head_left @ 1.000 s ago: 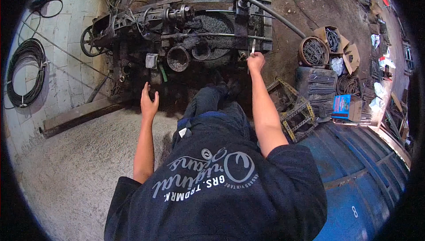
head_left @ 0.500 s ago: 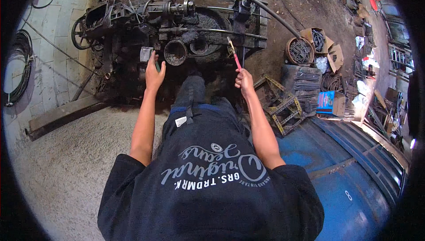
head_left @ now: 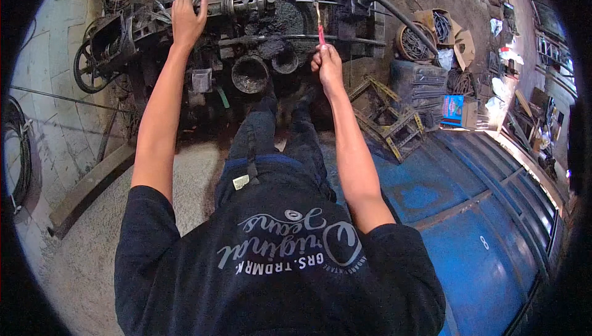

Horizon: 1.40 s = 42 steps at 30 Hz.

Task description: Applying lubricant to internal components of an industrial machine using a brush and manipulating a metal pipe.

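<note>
My right hand [head_left: 328,68] is closed around the red handle of a slim brush [head_left: 320,32]. The brush points away from me, and its tip is beside or on a thin metal rod [head_left: 325,2] of the dark, greasy machine [head_left: 216,6]; contact is hard to tell. Over the machine's left part, my left hand [head_left: 188,20] is open, thumb apart and fingers stretched forward. It holds nothing I can see, and whether it touches the metal is unclear. Below the machine's front bar are two round, dirty containers [head_left: 250,75].
A handwheel [head_left: 92,65] is at the machine's left end. A long curved bar [head_left: 394,12] crosses the upper right. At right are a basket of metal parts [head_left: 414,43], cardboard boxes, a yellowish angle-iron frame [head_left: 391,123] and a blue metal panel [head_left: 444,194].
My left hand has moved forward and left, from near the grey block to over the machine. My right hand has carried the brush forward to the thin rod. The view has shifted.
</note>
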{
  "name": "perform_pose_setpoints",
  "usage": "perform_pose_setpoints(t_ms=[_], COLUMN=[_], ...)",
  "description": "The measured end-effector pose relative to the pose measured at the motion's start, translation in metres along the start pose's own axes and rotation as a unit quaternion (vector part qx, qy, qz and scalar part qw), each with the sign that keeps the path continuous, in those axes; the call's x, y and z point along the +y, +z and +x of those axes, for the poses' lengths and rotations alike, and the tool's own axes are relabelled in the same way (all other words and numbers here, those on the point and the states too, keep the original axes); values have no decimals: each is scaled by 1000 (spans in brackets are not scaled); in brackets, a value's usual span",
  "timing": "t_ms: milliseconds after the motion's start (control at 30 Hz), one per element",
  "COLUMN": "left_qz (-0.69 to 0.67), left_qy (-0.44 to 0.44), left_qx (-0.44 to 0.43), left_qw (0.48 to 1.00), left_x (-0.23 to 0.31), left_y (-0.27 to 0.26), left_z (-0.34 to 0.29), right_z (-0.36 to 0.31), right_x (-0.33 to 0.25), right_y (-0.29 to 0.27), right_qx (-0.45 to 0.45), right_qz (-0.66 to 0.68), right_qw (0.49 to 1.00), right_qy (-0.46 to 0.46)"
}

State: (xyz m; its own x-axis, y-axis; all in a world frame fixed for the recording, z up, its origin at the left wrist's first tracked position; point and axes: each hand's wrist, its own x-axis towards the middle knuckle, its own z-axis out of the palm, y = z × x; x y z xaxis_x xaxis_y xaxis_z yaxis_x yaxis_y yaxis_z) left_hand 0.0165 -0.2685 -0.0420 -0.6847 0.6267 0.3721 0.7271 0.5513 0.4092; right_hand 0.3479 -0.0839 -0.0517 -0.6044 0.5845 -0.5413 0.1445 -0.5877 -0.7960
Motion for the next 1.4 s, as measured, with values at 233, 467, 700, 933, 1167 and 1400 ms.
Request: perform_pose_setpoints(t_ms=[233,467,700,933,1167,1400], left_qz=[31,35,21,26,29,35], left_qy=[20,-2,-13,-34,-32,-27], left_qx=[-16,-44,-34,-8,14,1], left_qw=[999,998,999,999,999,999], left_x=[-30,-36,-25,-24,-22,-18], left_y=[22,23,27,30,33,33], left_z=[15,5,4,-2,-3,-1], right_z=[30,24,36,39,38,37], right_x=[23,4,15,16,11,13], right_y=[-9,30,25,41,46,47], right_qx=[83,228,265,219,217,218], right_qz=[-186,-383,-431,-450,-457,-467], right_qw=[979,888,855,862,860,852], right_qy=[-23,-108,-114,-79,-67,-89])
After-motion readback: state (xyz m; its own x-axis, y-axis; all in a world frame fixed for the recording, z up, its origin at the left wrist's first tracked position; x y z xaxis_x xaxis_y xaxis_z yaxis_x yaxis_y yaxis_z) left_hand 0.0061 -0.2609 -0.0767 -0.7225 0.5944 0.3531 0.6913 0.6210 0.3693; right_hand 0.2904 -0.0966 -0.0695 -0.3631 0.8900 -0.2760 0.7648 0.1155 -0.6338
